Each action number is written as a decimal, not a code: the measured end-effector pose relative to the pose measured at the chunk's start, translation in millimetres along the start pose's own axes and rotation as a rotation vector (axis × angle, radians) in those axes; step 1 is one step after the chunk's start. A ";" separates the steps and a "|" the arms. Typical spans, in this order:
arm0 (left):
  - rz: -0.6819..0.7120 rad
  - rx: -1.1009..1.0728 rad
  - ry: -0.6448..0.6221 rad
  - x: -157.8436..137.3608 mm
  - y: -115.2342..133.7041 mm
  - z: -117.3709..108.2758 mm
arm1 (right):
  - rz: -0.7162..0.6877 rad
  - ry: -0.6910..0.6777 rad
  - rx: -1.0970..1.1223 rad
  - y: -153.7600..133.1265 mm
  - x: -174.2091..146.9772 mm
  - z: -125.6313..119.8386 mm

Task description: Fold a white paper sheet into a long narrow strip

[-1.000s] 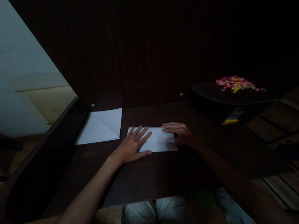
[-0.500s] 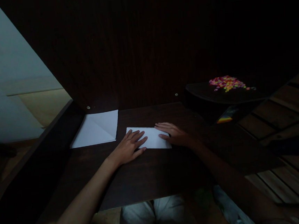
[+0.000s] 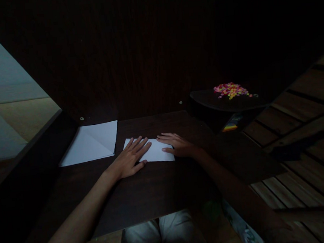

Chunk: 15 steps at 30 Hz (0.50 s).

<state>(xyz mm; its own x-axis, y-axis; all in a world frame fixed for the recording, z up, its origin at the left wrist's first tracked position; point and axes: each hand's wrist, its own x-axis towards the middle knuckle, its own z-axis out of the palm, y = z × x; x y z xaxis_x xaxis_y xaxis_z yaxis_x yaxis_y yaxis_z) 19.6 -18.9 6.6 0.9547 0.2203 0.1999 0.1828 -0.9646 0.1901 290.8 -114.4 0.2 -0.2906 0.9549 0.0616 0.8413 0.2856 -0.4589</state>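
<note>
A white sheet of paper (image 3: 155,152), which looks folded into a narrow rectangle, lies flat on the dark wooden desk. My left hand (image 3: 129,158) rests spread on its left part, with the thumb by the near edge. On the right part lies my right hand (image 3: 177,144), fingers stretched out along the far edge and thumb on the paper. Both palms face down and neither hand grips anything. To the left, apart from my hands, lies a stack of white paper (image 3: 94,142) with diagonal creases on its top sheet.
A curved shelf (image 3: 205,97) at the right bears a heap of small colourful pieces (image 3: 231,90). Below it is a small item with a yellow edge (image 3: 230,128). Dark panels rise behind the desk (image 3: 134,199) and along its left side. Wooden slats (image 3: 298,189) are at the right.
The whole view has shifted, so things appear farther left. My left hand's fingers have slid a little across the paper toward its far edge; my right hand stays nearly as before.
</note>
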 end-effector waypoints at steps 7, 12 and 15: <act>0.014 0.004 0.005 -0.2 3.3 -3.6 | -0.016 0.002 0.012 0.4 0.5 -1.7; -0.004 0.059 0.001 -1.7 0.5 -5.8 | 0.000 0.041 -0.057 -7.1 -0.5 -2.4; -0.015 0.054 0.026 -2.6 0.2 -5.8 | 0.024 0.064 -0.116 -15.1 -1.2 0.5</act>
<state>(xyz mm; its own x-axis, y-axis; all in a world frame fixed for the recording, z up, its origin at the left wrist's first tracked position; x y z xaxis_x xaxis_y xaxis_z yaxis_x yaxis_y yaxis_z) 15.8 -18.8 11.7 0.9455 0.2379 0.2222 0.2102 -0.9674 0.1411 278.2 -119.9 6.7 -0.2432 0.9637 0.1103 0.8957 0.2668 -0.3559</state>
